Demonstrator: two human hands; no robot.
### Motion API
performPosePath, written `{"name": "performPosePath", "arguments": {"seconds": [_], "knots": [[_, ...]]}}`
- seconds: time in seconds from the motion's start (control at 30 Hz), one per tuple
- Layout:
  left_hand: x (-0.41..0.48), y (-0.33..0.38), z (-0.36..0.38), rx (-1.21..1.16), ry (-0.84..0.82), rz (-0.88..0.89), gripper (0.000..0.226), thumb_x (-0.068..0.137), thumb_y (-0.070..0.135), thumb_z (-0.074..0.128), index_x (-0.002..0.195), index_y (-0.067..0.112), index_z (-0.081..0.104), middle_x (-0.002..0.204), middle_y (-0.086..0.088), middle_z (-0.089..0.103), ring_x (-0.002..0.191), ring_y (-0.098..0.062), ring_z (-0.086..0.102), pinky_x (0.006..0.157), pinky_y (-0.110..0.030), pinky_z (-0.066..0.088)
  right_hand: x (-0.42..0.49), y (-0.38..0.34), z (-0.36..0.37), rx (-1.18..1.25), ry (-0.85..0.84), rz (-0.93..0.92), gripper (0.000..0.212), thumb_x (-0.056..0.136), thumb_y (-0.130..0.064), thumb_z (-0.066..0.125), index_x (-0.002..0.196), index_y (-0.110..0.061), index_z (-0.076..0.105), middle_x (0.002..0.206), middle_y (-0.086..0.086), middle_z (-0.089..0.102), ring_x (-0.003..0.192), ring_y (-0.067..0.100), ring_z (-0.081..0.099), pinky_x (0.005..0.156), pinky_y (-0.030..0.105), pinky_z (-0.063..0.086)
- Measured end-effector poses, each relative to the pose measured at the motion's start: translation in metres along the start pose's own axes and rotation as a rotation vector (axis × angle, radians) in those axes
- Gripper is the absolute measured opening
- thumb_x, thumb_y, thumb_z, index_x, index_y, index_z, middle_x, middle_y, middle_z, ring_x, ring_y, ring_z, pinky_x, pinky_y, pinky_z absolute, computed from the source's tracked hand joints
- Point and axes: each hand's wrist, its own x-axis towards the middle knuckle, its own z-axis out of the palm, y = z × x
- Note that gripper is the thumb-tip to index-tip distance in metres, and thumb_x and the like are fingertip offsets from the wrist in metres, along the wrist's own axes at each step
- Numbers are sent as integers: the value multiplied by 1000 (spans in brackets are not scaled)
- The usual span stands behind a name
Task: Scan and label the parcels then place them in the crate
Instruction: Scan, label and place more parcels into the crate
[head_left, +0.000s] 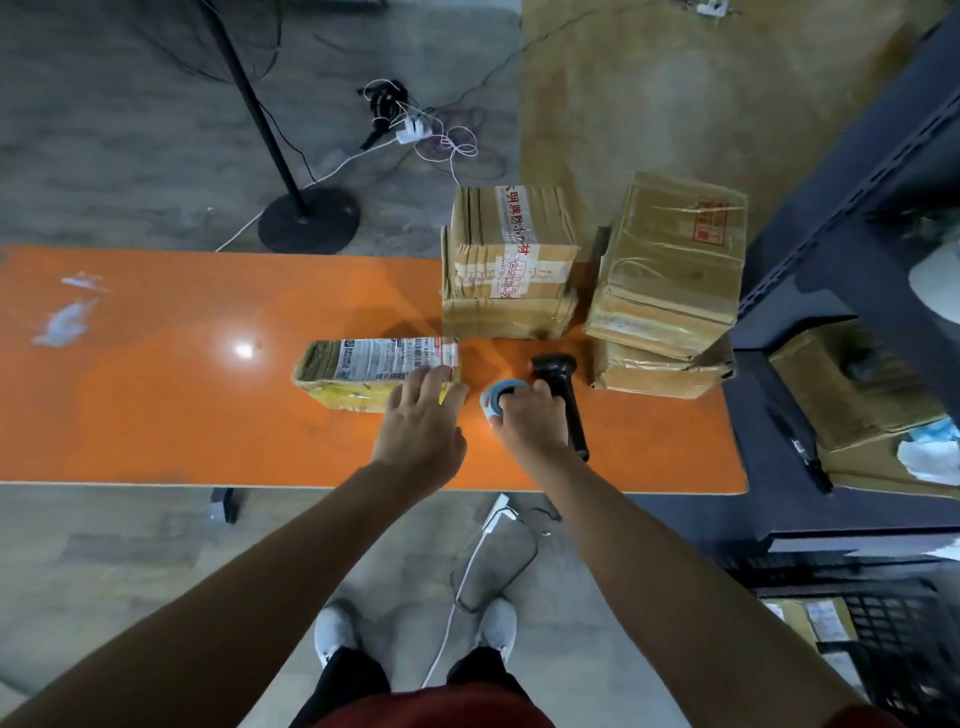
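A small flat parcel with a white shipping label lies on the orange table. My left hand rests on its right end with the fingers spread. My right hand grips a blue-and-white roll of labels just right of the parcel. The black hand scanner lies on the table beside that hand. A tall taped box stands behind, and two stacked boxes sit at the right. A black crate with parcels inside is on the floor at the lower right.
A dark metal shelf with a cardboard box stands at the right of the table. A black stand base and a tangle of cables lie on the floor behind the table. A white cable runs past my feet.
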Motion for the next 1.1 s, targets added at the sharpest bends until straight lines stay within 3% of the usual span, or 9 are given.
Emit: {"name": "performPosePath", "arguments": {"seconds": [0.1, 0.23, 0.33, 0.43, 0.53, 0.67, 0.8, 0.9, 1.1], "knots": [[-2, 3, -9, -134, 40, -16, 43, 78, 13, 62, 121, 10, 58, 130, -14, 51, 119, -35, 48, 89, -46, 46, 1, 5, -10, 174, 21, 55, 26, 96, -31, 52, 101, -10, 67, 96, 9, 62, 107, 27, 50, 79, 38, 43], [9, 5, -22, -430, 15, -152, 34, 88, 13, 58, 122, 8, 58, 120, -11, 57, 110, -28, 54, 90, -39, 46, -3, 18, -30, 654, 56, 86, 21, 88, -19, 59, 83, 1, 60, 71, 16, 57, 72, 28, 54, 64, 37, 41], [23, 9, -37, -685, -22, -345, 18, 91, 19, 55, 102, 8, 64, 97, -6, 64, 90, -25, 59, 79, -34, 48, -11, 25, -55, 898, 47, 50, 11, 89, -11, 62, 95, -2, 66, 81, 4, 63, 70, 14, 54, 65, 30, 40], [41, 17, -51, -983, -111, -583, 23, 88, 29, 54, 79, 9, 61, 72, -5, 56, 67, -21, 52, 64, -31, 41, -19, 30, -78, 1070, 22, 15, 23, 88, -7, 66, 111, -9, 69, 97, -5, 67, 78, -4, 57, 66, 8, 42], [53, 16, -56, -1299, -186, -720, 26, 91, 33, 64, 83, 9, 63, 69, -5, 55, 57, -17, 47, 55, -27, 39, -24, 31, -90, 1061, 25, -35, 30, 88, -11, 67, 118, -12, 67, 102, -7, 67, 83, -6, 57, 75, 12, 44], [61, 9, -58, -1405, -177, -660, 15, 85, 22, 74, 88, 8, 69, 66, -4, 53, 52, -14, 39, 49, -25, 29, -28, 31, -100, 1175, -14, -16, 22, 92, -12, 64, 113, -17, 65, 103, -4, 67, 91, 2, 60, 82, 21, 48], [59, 4, -61, -1323, -184, -503, 25, 81, 16, 77, 105, 11, 71, 86, -5, 68, 63, -14, 55, 54, -23, 38, -23, 21, -109, 1426, -5, 189, 22, 95, -30, 62, 113, -17, 62, 113, 3, 67, 108, 18, 63, 89, 32, 52], [59, 1, -67, -1295, -165, -422, 25, 82, 11, 75, 106, 11, 70, 94, -4, 71, 74, -11, 63, 54, -18, 45, -18, 14, -109, 1340, 86, 214, 27, 92, -31, 67, 114, -15, 64, 110, 3, 70, 102, 16, 66, 82, 28, 55], [61, -18, -70, -1426, -187, -398, 22, 86, 8, 71, 106, 2, 69, 82, -5, 66, 62, -13, 58, 49, -18, 42, -21, 11, -106, 1239, 147, 150, 22, 85, -15, 76, 103, -17, 62, 105, 0, 70, 100, 14, 65, 89, 29, 53]]}}
